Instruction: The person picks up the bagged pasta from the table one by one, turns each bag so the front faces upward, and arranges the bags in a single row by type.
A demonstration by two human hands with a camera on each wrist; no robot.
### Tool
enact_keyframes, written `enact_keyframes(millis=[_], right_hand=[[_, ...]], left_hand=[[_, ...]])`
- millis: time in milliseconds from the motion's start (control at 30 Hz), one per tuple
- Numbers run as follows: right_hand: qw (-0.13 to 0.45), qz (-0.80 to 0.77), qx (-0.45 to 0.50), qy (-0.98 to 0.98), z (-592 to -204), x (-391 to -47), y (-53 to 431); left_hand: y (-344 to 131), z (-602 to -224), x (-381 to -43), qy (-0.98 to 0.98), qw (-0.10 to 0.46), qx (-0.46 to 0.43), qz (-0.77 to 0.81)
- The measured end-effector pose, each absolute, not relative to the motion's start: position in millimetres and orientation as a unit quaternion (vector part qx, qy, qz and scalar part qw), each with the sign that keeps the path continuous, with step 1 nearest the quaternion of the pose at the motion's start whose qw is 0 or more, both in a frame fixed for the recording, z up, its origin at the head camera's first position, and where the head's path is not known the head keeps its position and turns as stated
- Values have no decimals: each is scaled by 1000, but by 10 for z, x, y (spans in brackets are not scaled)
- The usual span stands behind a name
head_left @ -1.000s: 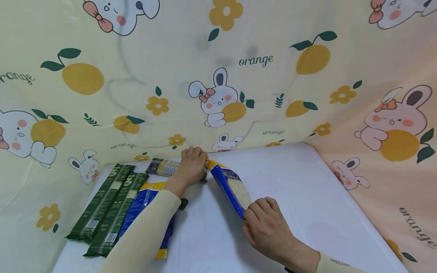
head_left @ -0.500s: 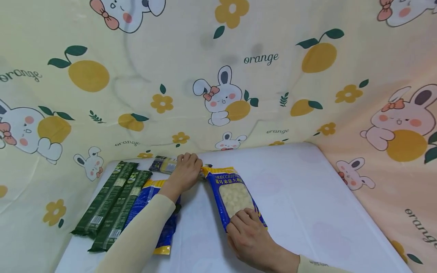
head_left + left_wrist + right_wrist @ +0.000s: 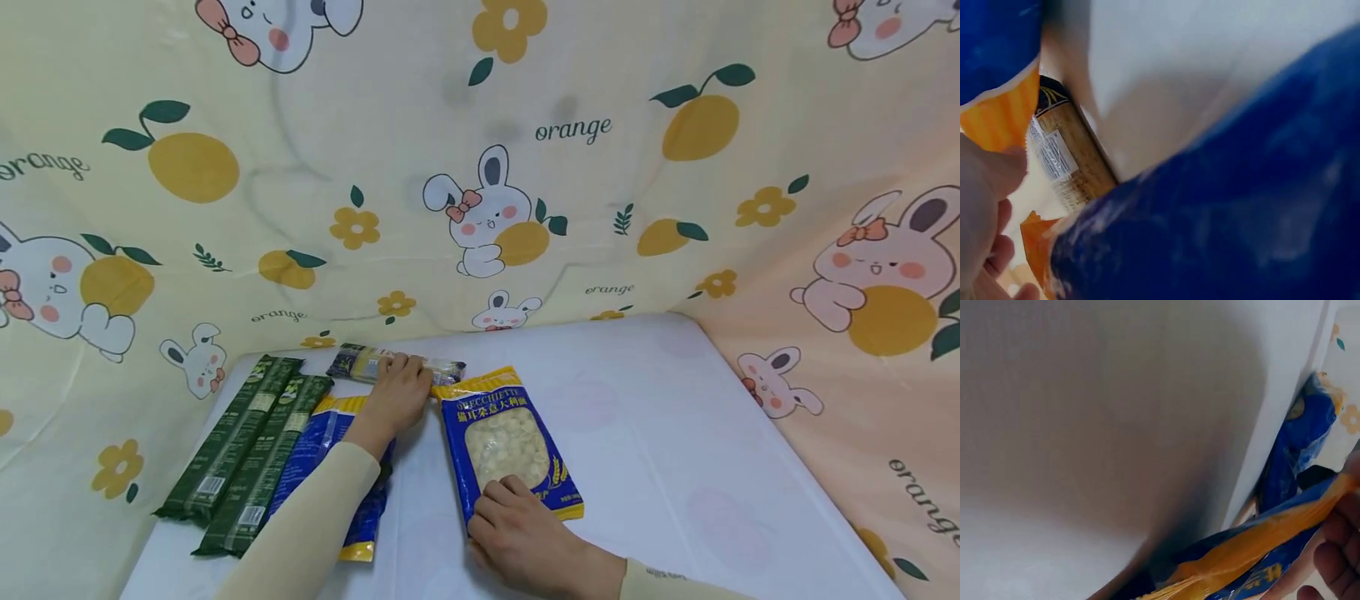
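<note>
A blue and yellow bag of orecchiette pasta (image 3: 510, 446), with a clear window, lies front up and slightly turned between my two hands. At its yellow top left corner my left hand (image 3: 397, 393) pinches the edge; in the left wrist view the thumb (image 3: 1013, 165) overlaps the yellow strip. My right hand (image 3: 517, 533) grips the lower left end, and curled fingers (image 3: 1335, 547) show at the yellow seam in the right wrist view. Beneath my left forearm is a second blue and yellow bag (image 3: 315, 437), partly hidden. Behind my left hand lies a narrow clear pasta pack (image 3: 356, 364).
Two long dark green packs (image 3: 232, 442) lie side by side at the left of the white table (image 3: 660, 450). A cloth (image 3: 585, 192) printed with rabbits and oranges rises behind and beside the table.
The orecchiette bag has turned from edge-on to face up and come lower. My right hand has moved left and down with it, while my left hand has shifted a little left and down.
</note>
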State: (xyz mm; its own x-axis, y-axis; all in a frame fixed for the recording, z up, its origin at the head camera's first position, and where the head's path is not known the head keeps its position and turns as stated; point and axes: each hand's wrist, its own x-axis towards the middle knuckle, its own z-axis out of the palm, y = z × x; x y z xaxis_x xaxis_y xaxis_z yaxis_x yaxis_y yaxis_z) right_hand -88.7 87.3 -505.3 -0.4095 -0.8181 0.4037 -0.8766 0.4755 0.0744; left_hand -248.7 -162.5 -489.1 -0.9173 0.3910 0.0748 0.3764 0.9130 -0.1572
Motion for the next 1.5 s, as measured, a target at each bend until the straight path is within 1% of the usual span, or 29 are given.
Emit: enact_keyframes(millis=[67, 133, 300, 400, 533, 600, 833, 900, 967, 1100, 1200, 1333, 1500], right_hand=[[191, 78, 504, -838, -5064, -921, 900], [198, 82, 499, -840, -5073, -983, 958], [212, 66, 449, -865, -5105, -1288, 1186], [209, 48, 401, -891, -5140, -1495, 1306], [190, 45, 354, -915, -5169, -1713, 1390], [165, 47, 339, -925, -5171, -1792, 1407], [19, 43, 322, -946, -5176, -1910, 1358], [0, 30, 330, -943, -5193, -1886, 1320], [3, 4, 338, -941, -5206, -1839, 1293], [40, -34, 349, -936, -5240, -1699, 1240], [55, -26, 344, -937, -5269, -1596, 1223], [48, 20, 333, -941, -5314, -1504, 1229], [29, 44, 318, -947, -5330, -1474, 1319]], left_hand=[[-1618, -4896, -2467, -979, 44, -186, 70], [-1584, -4898, -2439, -982, 40, -172, 64], [-1414, -4912, -2293, -984, 82, -156, 34], [-1274, -4880, -2142, -979, 112, -169, 25], [-1075, -4839, -1923, -974, 117, -193, 23], [-982, -4845, -1830, -974, 98, -205, 14], [-806, -4930, -1552, -975, -39, -218, -21], [-806, -4970, -1497, -975, -64, -213, -27], [-810, -5010, -1453, -973, -83, -210, -38], [-851, -5067, -1356, -969, -117, -209, -59], [-882, -5104, -1297, -967, -132, -210, -51], [-921, -5168, -1253, -967, -127, -218, -44], [-892, -5221, -1264, -964, -121, -232, -52]])
